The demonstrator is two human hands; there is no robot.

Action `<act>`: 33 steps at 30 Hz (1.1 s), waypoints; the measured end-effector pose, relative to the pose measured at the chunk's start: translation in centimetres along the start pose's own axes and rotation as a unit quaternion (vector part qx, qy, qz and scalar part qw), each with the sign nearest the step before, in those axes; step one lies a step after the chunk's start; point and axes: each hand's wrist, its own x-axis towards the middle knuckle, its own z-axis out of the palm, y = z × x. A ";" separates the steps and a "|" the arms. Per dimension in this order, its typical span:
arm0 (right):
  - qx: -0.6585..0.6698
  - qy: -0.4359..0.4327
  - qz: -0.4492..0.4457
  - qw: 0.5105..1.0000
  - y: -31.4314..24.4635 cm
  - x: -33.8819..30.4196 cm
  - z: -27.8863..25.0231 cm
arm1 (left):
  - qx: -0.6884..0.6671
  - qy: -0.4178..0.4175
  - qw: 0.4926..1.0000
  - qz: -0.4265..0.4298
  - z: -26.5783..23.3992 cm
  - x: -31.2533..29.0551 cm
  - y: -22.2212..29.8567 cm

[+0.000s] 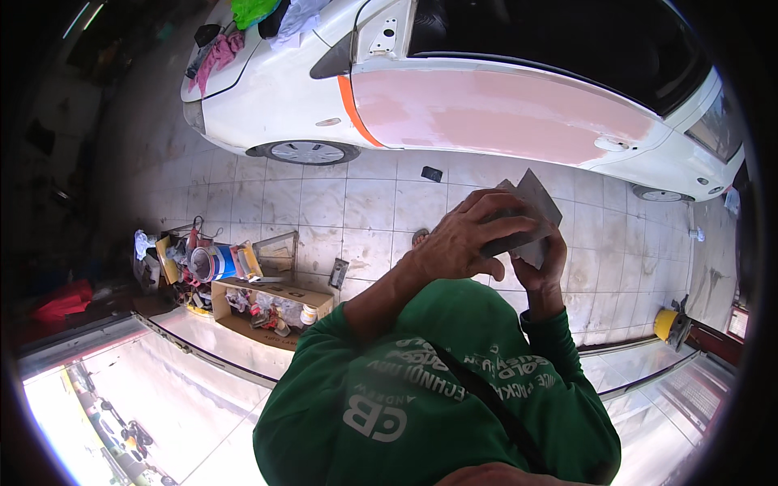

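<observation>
Both my hands are raised in front of my chest, closed on a grey sheet of sandpaper (541, 202) with pointed corners sticking up. My left hand (476, 231) comes over it from the left, fingers curled across its face and thumb low. From beneath and to the right, my right hand (545, 266) grips its lower part. The paper appears bent or folded; whether anything lies inside it is hidden. Beyond my hands stands a white car (267, 113), its side door (494, 105) covered with a dull pink coat.
A small black block (432, 173) lies on the tiled floor by the car. At left are a cardboard box (316, 298) of assorted items, a blue tin (212, 263) and a flat grey tool (339, 273). Cloths (220, 57) lie on the hood. A yellow object (666, 324) stands far right.
</observation>
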 end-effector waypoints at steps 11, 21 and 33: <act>-0.435 -0.076 -0.014 0.897 -7.0 8.8 6.7 | 0.055 0.162 0.958 -0.229 -6.3 -3.0 -9.8; -0.565 -0.267 -0.359 0.693 -13.5 27.4 2.3 | -0.115 0.300 0.881 -0.348 -1.8 0.3 -14.5; -0.626 -0.171 0.062 0.758 -18.1 33.1 6.1 | 0.294 0.533 0.672 -0.421 -5.7 1.3 -30.1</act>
